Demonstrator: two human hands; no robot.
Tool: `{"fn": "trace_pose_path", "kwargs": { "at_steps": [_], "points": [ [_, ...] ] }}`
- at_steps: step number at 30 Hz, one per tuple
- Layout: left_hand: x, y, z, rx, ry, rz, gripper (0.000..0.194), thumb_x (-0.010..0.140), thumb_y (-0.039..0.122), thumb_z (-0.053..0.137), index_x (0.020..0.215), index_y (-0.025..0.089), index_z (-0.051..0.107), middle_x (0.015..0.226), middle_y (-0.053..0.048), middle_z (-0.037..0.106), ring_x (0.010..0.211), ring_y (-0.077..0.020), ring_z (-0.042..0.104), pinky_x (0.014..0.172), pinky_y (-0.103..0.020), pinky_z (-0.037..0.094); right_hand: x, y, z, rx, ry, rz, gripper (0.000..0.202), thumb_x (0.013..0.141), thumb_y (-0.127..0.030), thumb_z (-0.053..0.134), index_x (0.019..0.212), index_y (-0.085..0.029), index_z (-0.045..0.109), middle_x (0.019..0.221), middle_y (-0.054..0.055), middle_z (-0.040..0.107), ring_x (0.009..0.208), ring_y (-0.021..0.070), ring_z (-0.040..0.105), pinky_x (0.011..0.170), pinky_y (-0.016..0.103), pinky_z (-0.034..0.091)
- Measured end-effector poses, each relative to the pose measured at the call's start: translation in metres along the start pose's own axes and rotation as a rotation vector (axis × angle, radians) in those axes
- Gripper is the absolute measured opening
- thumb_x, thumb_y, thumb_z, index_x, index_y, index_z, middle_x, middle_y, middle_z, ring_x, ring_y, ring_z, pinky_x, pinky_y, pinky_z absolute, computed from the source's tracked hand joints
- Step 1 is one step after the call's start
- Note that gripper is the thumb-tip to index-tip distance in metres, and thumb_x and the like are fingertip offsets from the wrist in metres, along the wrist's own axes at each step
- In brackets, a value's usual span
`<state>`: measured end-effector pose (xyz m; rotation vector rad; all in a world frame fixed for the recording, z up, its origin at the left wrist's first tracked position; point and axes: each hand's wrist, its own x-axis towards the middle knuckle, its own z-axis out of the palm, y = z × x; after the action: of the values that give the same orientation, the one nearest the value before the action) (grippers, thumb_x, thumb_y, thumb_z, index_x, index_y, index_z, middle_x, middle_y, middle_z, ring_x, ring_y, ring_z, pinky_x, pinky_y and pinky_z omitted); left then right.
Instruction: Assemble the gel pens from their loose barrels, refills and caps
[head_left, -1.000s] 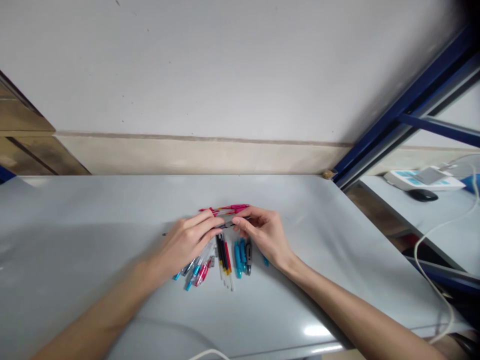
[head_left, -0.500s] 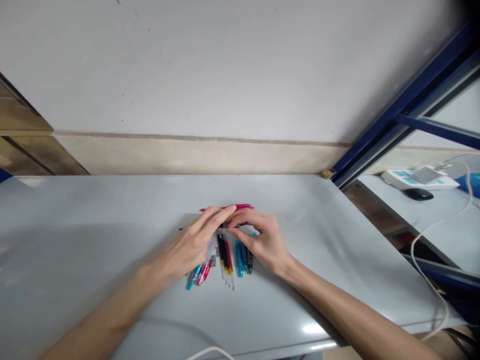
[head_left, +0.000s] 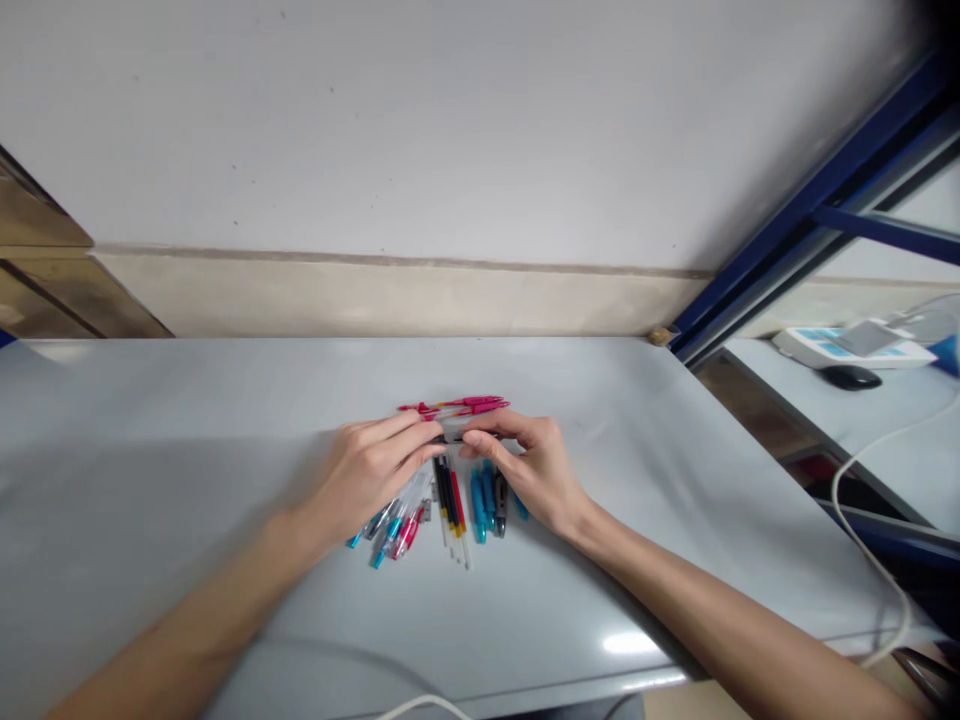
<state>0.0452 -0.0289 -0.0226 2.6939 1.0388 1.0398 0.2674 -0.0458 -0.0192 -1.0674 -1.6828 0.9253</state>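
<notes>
My left hand [head_left: 379, 462] and my right hand [head_left: 525, 455] face each other over the table, each closed in a pinch. Between their fingertips runs a slim dark pen [head_left: 453, 438], its ends covered by the fingers; whether it is in one piece I cannot tell. Just below lie black and red ink refills [head_left: 451, 500] with pale ends. Clear pen barrels [head_left: 397, 520] with blue and red parts lie under and beside my left hand. Blue grips [head_left: 481, 503] and a dark grip [head_left: 501, 505] rest near my right palm. Pink pen parts [head_left: 469, 405] lie beyond the fingers.
The grey table [head_left: 187, 400] meets the wall at the back. On a side table at the right stand a white device [head_left: 851, 345] and a black mouse [head_left: 850, 377]. A white cable [head_left: 844, 490] hangs there, near a blue frame [head_left: 795, 215].
My hands have drawn slightly apart, the left one shifting left and down, so the dark pen between them and the pink parts beyond show more. The view has tilted a little.
</notes>
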Motion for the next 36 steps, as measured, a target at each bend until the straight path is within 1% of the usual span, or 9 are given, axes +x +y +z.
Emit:
{"fn": "trace_pose_path", "kwargs": {
  "at_steps": [6, 10, 14, 19, 24, 29, 31, 34, 36],
  "points": [
    [0.000, 0.002, 0.006, -0.101, -0.045, -0.045, 0.021, 0.103, 0.023, 0.050, 0.116, 0.021, 0.067, 0.105, -0.005, 0.069, 0.093, -0.0159, 0.067, 0.082, -0.029, 0.053, 0.000, -0.002, -0.001, -0.106, 0.007, 0.013, 0.038, 0.099, -0.042, 0.058, 0.070, -0.021, 0.066, 0.060, -0.001, 0.060, 0.058, 0.0142, 0.053, 0.061, 0.029, 0.044],
    [0.001, 0.001, 0.005, -0.137, -0.015, -0.110, 0.014, 0.101, 0.024, 0.054, 0.108, 0.021, 0.067, 0.099, -0.003, 0.066, 0.086, -0.0141, 0.064, 0.077, -0.027, 0.050, 0.002, 0.000, -0.001, -0.079, 0.002, -0.061, 0.012, 0.097, -0.032, 0.064, 0.099, -0.024, 0.073, 0.096, 0.003, 0.075, 0.084, 0.0182, 0.065, 0.078, 0.033, 0.050],
    [0.001, 0.001, 0.006, -0.156, 0.013, -0.166, 0.012, 0.099, 0.025, 0.058, 0.105, 0.020, 0.068, 0.094, -0.002, 0.062, 0.081, -0.0124, 0.063, 0.073, -0.025, 0.049, 0.003, 0.002, -0.002, -0.081, 0.000, -0.093, 0.019, 0.096, -0.025, 0.066, 0.114, -0.026, 0.072, 0.114, 0.005, 0.074, 0.097, 0.0201, 0.066, 0.085, 0.035, 0.049],
    [0.003, -0.001, 0.005, -0.173, 0.014, -0.136, 0.016, 0.101, 0.024, 0.054, 0.106, 0.019, 0.069, 0.098, -0.004, 0.060, 0.086, -0.0134, 0.062, 0.076, -0.026, 0.049, 0.005, 0.005, -0.004, -0.093, 0.037, -0.052, 0.011, 0.095, -0.032, 0.067, 0.096, -0.023, 0.074, 0.097, 0.004, 0.075, 0.089, 0.0201, 0.065, 0.082, 0.035, 0.048],
    [0.000, -0.004, 0.005, -0.160, -0.019, -0.130, 0.012, 0.101, 0.025, 0.055, 0.104, 0.021, 0.066, 0.100, -0.003, 0.063, 0.088, -0.0135, 0.064, 0.080, -0.027, 0.049, 0.006, 0.006, -0.003, -0.164, -0.006, 0.006, 0.046, 0.101, -0.042, 0.056, 0.061, -0.021, 0.058, 0.063, 0.000, 0.059, 0.072, 0.0184, 0.057, 0.073, 0.034, 0.045],
    [-0.002, -0.007, 0.007, -0.146, -0.065, -0.288, 0.012, 0.097, 0.033, 0.062, 0.101, 0.022, 0.065, 0.093, 0.000, 0.069, 0.079, -0.0134, 0.064, 0.071, -0.025, 0.048, 0.006, 0.008, -0.005, -0.128, -0.005, -0.060, 0.014, 0.097, -0.032, 0.064, 0.089, -0.022, 0.069, 0.089, 0.003, 0.071, 0.087, 0.0197, 0.061, 0.080, 0.034, 0.046],
    [0.000, -0.007, 0.006, -0.177, -0.073, -0.273, 0.014, 0.101, 0.031, 0.056, 0.098, 0.021, 0.066, 0.091, 0.000, 0.068, 0.079, -0.0131, 0.063, 0.073, -0.026, 0.048, 0.007, 0.009, -0.006, -0.118, 0.014, -0.078, 0.008, 0.093, -0.027, 0.069, 0.100, -0.022, 0.069, 0.099, 0.004, 0.072, 0.091, 0.0193, 0.061, 0.081, 0.033, 0.047],
    [0.004, -0.005, 0.004, -0.226, -0.033, -0.192, 0.017, 0.103, 0.025, 0.052, 0.097, 0.020, 0.067, 0.091, -0.002, 0.065, 0.083, -0.0133, 0.063, 0.078, -0.026, 0.048, 0.006, 0.011, -0.006, -0.143, 0.032, -0.045, 0.010, 0.093, -0.031, 0.068, 0.094, -0.021, 0.070, 0.091, 0.003, 0.071, 0.084, 0.0180, 0.060, 0.078, 0.032, 0.046],
    [0.004, -0.004, 0.004, -0.249, 0.008, -0.143, 0.012, 0.101, 0.023, 0.056, 0.099, 0.020, 0.067, 0.094, -0.003, 0.065, 0.088, -0.0145, 0.063, 0.081, -0.027, 0.049, 0.006, 0.012, -0.006, -0.162, 0.009, 0.007, 0.027, 0.099, -0.039, 0.060, 0.081, -0.020, 0.068, 0.076, 0.001, 0.065, 0.073, 0.0166, 0.056, 0.071, 0.031, 0.044]
  ]
}}
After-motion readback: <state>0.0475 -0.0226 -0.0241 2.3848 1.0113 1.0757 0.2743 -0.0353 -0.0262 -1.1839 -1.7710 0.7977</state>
